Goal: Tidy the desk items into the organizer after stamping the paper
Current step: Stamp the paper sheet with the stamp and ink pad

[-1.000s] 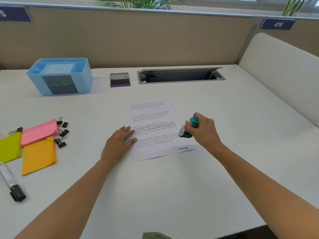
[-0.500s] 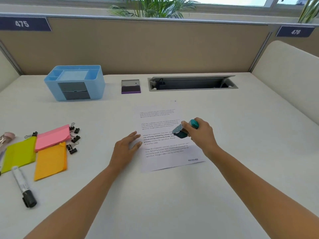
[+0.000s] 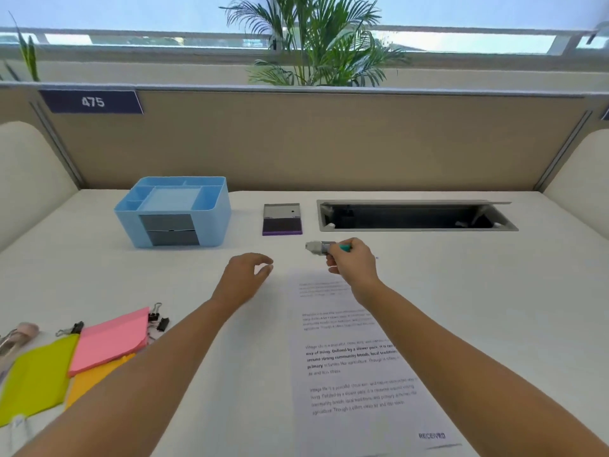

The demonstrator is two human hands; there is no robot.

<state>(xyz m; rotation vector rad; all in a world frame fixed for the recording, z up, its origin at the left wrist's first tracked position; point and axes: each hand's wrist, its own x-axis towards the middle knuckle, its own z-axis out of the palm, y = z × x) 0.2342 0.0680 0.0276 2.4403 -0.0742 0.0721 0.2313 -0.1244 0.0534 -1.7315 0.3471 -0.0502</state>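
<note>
Teal-handled stamp (image 3: pixel 324 247) lies gripped in the right hand (image 3: pixel 354 263) at frame centre, held over the white bench (image 3: pixel 478 291) below the open purple ink pad (image 3: pixel 282 219); left hand (image 3: pixel 245 275) hovers loosely curled, holding nothing, right of the light-blue plastic organizer (image 3: pixel 173 211), above the printed paper (image 3: pixel 357 367)

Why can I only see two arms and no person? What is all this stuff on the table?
The camera sits on the person's head and looks down, so you see only their arms. The right hand holds a stamp. The left hand is empty and hovers above the desk. On the desk lies a paper stamped RECEIVED. At the back stand a blue organizer and an open ink pad. On the left lie sticky notes in pink, orange and green, with small black binder clips beside them.
</note>
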